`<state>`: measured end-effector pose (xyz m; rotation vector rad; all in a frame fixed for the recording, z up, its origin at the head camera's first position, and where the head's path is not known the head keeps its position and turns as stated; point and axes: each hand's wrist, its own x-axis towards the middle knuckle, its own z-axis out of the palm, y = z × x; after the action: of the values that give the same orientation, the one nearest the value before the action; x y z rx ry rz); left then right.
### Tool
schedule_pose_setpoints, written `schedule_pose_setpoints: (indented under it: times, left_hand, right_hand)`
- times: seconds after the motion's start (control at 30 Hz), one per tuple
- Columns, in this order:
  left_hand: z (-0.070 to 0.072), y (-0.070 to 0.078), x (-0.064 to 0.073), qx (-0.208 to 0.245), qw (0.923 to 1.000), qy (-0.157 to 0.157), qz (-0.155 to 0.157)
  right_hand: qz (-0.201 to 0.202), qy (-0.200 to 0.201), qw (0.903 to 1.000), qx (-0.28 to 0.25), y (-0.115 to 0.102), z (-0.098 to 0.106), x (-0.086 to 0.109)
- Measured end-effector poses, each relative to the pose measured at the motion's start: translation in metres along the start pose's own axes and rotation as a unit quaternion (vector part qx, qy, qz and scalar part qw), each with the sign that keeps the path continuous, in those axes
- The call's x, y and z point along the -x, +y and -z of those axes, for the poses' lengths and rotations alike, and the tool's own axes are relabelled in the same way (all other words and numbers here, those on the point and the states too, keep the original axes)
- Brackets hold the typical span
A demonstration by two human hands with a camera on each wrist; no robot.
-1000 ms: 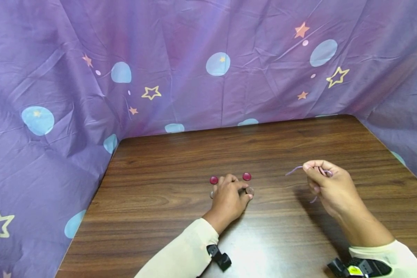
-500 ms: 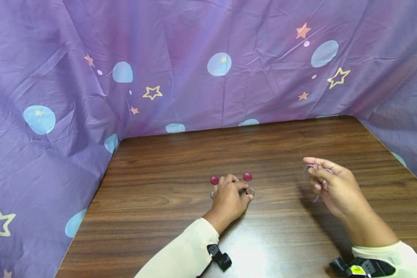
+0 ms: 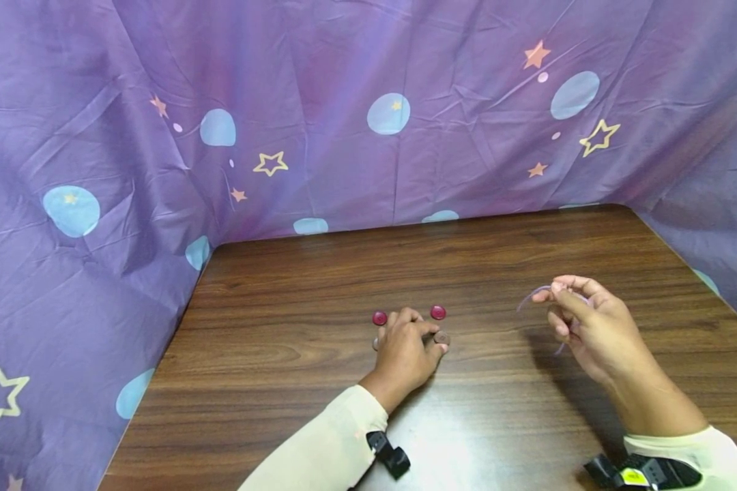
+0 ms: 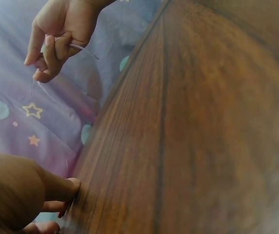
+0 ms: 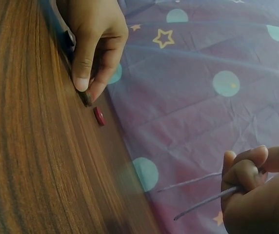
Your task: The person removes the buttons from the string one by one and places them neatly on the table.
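My left hand (image 3: 402, 349) rests low on the wooden table, thumb and index finger pinching the edge of a brown button (image 3: 442, 338). In the right wrist view that brown button (image 5: 85, 98) shows between the two fingertips. Two dark red buttons lie just beyond this hand, one red button (image 3: 379, 318) to the left and another red button (image 3: 438, 312) to the right. A pale round piece (image 3: 376, 344) is mostly hidden behind the hand. Raised over the right side, my right hand (image 3: 596, 327) pinches a thin purple string (image 3: 531, 295); both string ends hang out from the fingers.
The brown wooden table (image 3: 270, 286) stretches beneath both hands. Along its back and left side hangs a purple cloth (image 3: 319, 82) printed with stars and blue dots. Black camera straps (image 3: 388, 453) sit on the sleeved wrists.
My right hand has shifted slightly right while its fingers opened and regripped the string. The string's free end dropped, then came out to the left again. My left hand stays on the brown button.
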<state>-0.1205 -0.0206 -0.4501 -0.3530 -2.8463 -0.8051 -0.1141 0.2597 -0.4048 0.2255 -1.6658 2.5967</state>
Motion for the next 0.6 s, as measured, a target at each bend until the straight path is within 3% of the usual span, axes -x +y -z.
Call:
schedule_pose_setpoints:
  times: [0.3, 0.6]
  left_hand:
    - [-0.0004, -0.0003, 0.0002, 0.001, 1.0, 0.0, 0.002]
    - [-0.0008, 0.0, 0.0, 0.003, 1.0, 0.002, -0.001]
  right_hand:
    - [0.01, -0.041, 0.9989, 0.021, -0.001, 0.0017, 0.0008]
    - [0.016, -0.041, 0.999, 0.004, -0.0014, 0.0003, 0.0005]
